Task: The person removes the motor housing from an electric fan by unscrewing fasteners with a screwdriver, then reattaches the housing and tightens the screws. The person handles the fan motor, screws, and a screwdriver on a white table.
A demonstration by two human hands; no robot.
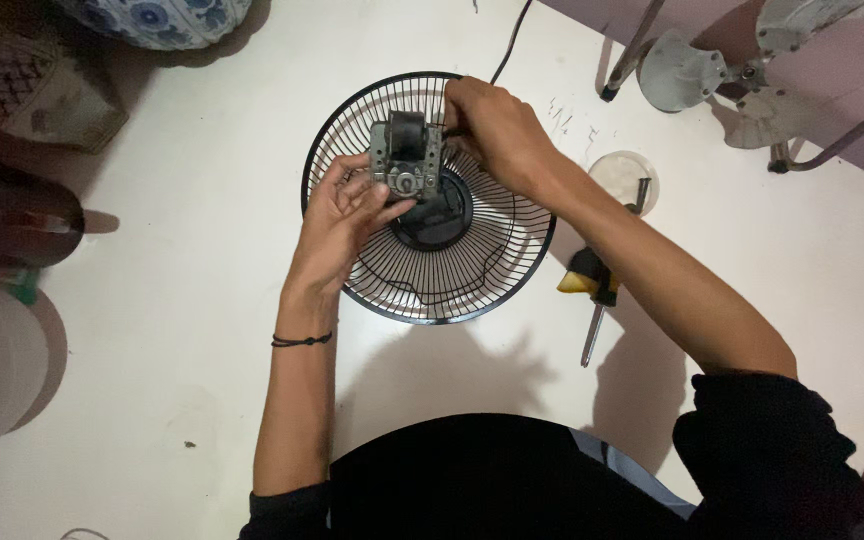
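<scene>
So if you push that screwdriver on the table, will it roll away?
Probably a little. The screwdriver has a thin round metal shaft lying flat on the white table, so it could roll. Its chunky yellow-and-black handle looks wider and likely slows it. It seems stiff, not floppy, and nothing touches it: both hands are up at the fan guard.

A fan guard [430, 255] lies on the bench [182, 330] near its middle, with a motor [407, 158] resting in it toward the far side. The left hand [344, 215] is at the motor's left, the right hand [492, 130] at its right, over the guard's far rim. A screwdriver [592, 300] lies right of the guard, and a small round lid [617, 175], possibly holding a screw, sits behind the screwdriver. Fan blades [742, 70] lie at the far right corner.
</scene>
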